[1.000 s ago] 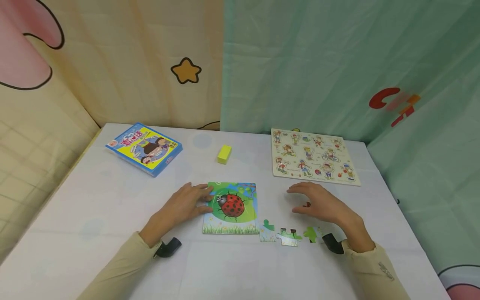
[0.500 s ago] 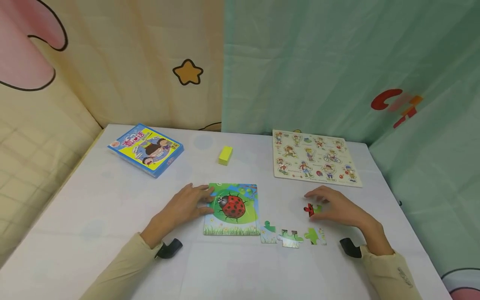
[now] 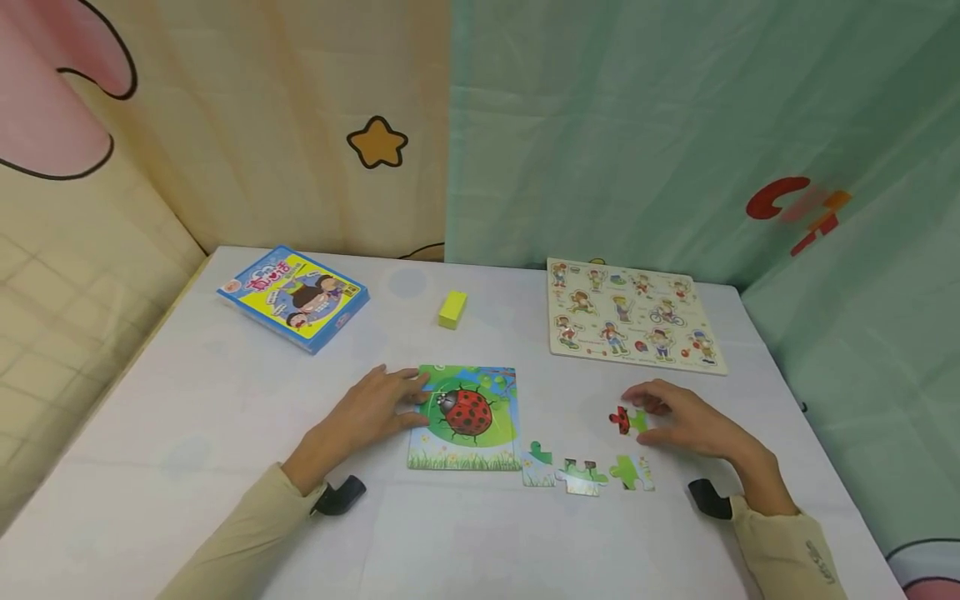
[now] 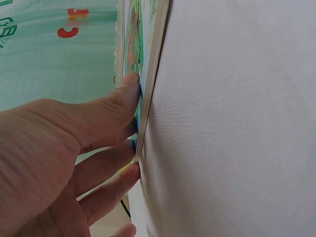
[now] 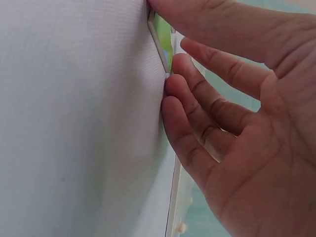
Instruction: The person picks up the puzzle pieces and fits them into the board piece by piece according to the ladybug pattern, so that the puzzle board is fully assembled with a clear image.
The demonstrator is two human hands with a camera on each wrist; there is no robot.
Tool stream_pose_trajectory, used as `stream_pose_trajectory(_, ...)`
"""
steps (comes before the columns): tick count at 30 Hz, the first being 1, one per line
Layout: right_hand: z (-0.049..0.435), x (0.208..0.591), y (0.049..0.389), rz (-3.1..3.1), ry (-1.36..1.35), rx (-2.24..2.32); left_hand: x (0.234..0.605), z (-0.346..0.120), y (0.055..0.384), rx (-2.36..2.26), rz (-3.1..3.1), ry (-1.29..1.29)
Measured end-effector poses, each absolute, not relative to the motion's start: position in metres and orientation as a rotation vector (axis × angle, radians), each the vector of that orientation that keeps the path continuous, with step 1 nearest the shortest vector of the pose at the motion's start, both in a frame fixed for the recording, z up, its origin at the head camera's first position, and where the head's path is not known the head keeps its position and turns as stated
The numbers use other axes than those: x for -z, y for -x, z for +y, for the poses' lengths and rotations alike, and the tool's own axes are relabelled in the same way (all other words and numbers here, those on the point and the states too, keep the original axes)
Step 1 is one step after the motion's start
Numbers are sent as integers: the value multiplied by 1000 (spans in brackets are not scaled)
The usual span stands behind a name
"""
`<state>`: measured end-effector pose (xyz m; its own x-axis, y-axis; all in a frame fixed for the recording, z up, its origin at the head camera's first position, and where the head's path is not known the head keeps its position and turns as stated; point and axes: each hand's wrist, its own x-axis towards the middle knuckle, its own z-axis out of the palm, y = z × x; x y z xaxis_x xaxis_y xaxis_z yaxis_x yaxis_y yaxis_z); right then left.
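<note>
In the head view a square ladybug puzzle [image 3: 463, 450] lies at the table's middle. My left hand [image 3: 375, 408] rests at its left edge, thumb and fingertips touching the border; the left wrist view shows the thumb [image 4: 111, 103] on the picture's surface. A red-and-green jigsaw piece [image 3: 624, 420] lies on the table to the right of the puzzle. Around that piece's right side is my right hand [image 3: 686, 419], its thumb and fingers spread apart. In the right wrist view the fingertips [image 5: 174, 106] rest near the tabletop beside the piece's edge [image 5: 160, 42].
Several loose jigsaw pieces [image 3: 581, 479] lie in a row right of the puzzle's lower corner. A yellow block [image 3: 452, 309] stands behind the puzzle. A blue-and-yellow box [image 3: 296, 298] is at back left, a wooden picture board [image 3: 633, 317] at back right. Curtains [image 3: 600, 125] hang behind the table.
My right hand has moved right and set the red-and-green jigsaw piece down, its fingers now loosened from it. The left hand stays at the puzzle's edge. The head view has shifted slightly.
</note>
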<state>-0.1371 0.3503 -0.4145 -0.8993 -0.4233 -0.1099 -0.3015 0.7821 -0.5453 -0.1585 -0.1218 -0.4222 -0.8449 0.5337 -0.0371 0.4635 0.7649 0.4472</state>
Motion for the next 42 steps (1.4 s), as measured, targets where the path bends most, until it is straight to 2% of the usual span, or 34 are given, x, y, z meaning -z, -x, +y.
stream_pose_trajectory(22,337,412,139,2832,635,697,420,-119,156,-657,2829,-763)
stream_pose_trajectory(42,252,405,157,2710,883,705,422,-122,155,-689,2812,-758)
